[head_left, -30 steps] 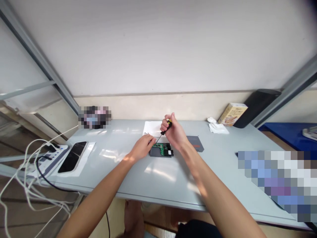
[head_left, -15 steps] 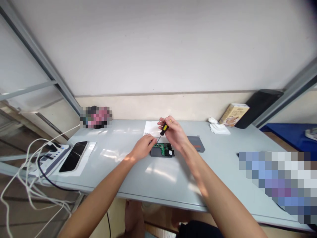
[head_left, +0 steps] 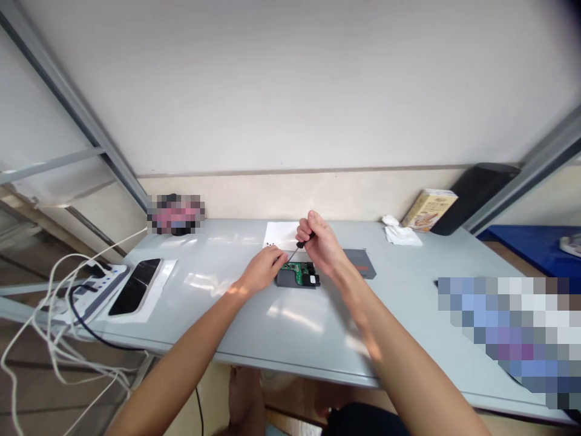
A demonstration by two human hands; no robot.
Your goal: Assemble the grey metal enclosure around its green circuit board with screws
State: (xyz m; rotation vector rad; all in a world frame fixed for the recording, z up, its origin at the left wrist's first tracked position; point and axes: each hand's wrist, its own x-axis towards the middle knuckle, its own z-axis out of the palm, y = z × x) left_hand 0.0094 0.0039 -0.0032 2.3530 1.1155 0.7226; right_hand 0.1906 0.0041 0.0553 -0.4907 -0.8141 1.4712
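Note:
On the table lies a small device with a dark grey casing and a green circuit board (head_left: pixel 297 274). My left hand (head_left: pixel 264 267) grips its left end, thumb and fingers close to the screwdriver's tip and partly hiding that end. A black-handled screwdriver (head_left: pixel 301 244) is wrapped in the fist of my right hand (head_left: pixel 316 239), its thin shaft slanting down and left to the board. The tip is hidden by my left thumb. Behind the device is a white paper (head_left: pixel 284 234) with several tiny dark screws on it. Partly behind my right wrist lies a flat grey cover (head_left: pixel 363 264).
A phone (head_left: pixel 136 287) and a power strip (head_left: pixel 93 297) with tangled white cables (head_left: pixel 49 330) occupy the left end. Crumpled tissue (head_left: pixel 402 234), a yellow box (head_left: pixel 429 211) and a black cylinder-like object (head_left: pixel 476 197) stand back right. Blurred-out items are at both sides.
My right hand has closed from loosely spread fingers into a fist round the screwdriver handle, covering its yellow part. The left hand and the device stay in place.

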